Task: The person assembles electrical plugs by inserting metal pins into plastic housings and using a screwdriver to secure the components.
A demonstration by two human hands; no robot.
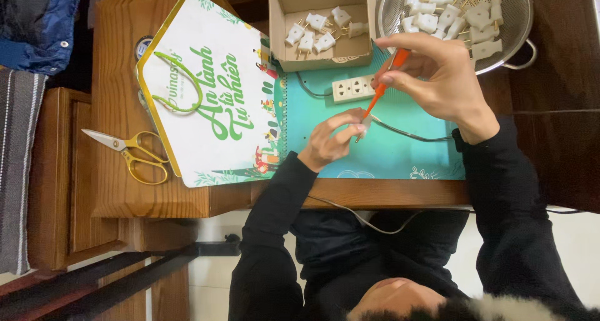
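With a white plug point(364, 122) pinched in the left hand point(328, 145) on the teal mat point(400, 155) and an orange screwdriver point(382, 86) gripped by the right hand point(440, 71), work is judged midway: a few plugs are laid in the cardboard box point(278, 21) at 12 o'clock, and more are heaped in the colander point(522, 40) at 1 o'clock.

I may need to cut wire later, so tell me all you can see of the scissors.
The scissors lie flat on the brown wooden table, beside the white and green gift bag. They have yellow loop handles and silvery metal blades, opened a little, tips pointing away from the bag. No hand touches them.
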